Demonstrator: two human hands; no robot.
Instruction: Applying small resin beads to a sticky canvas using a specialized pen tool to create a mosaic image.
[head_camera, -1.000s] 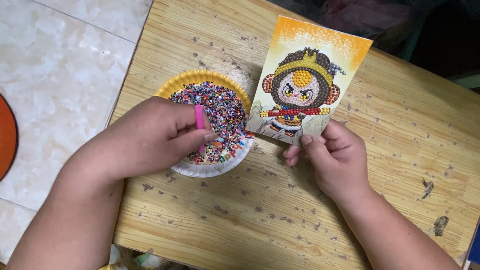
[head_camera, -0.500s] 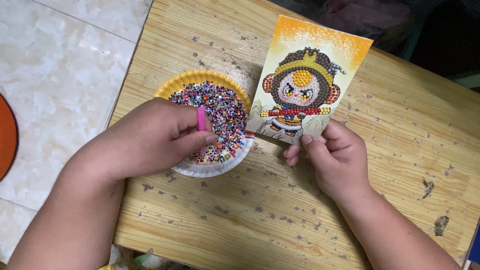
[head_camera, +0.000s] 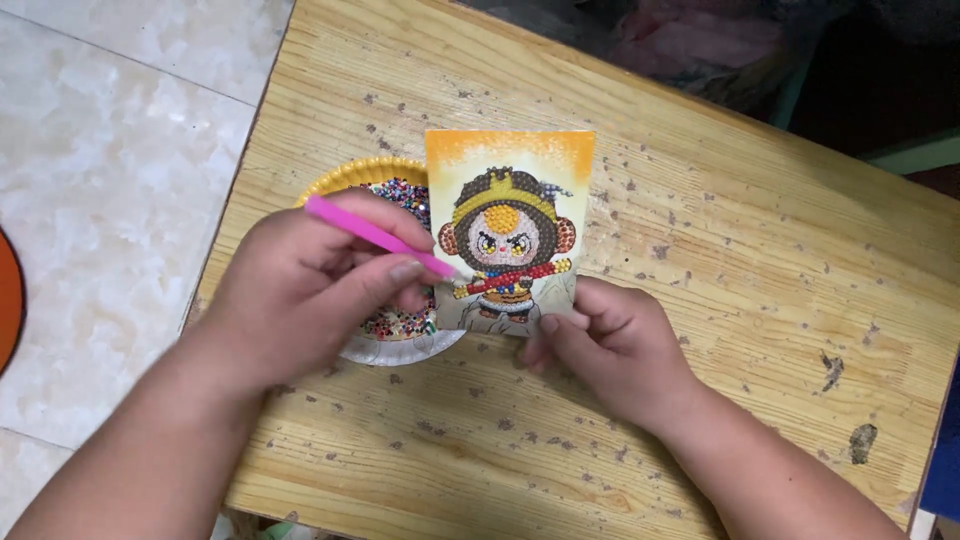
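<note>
Left hand (head_camera: 300, 290) pinching pink pen (head_camera: 375, 236), tip at card's nine o'clock edge; right hand (head_camera: 610, 345) pinching bead-picture card (head_camera: 510, 230) at six o'clock; card at table (head_camera: 720, 250) centre, probably light, stiff, best gripped by bare margin; bead plate (head_camera: 400, 345) at card's eight o'clock.

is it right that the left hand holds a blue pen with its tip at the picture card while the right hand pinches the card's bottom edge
Not quite: the pen is pink, not blue, as the head view shows. The rest stands: the left hand holds it with its tip at the picture card, and the right hand pinches the card's bottom edge.
</note>
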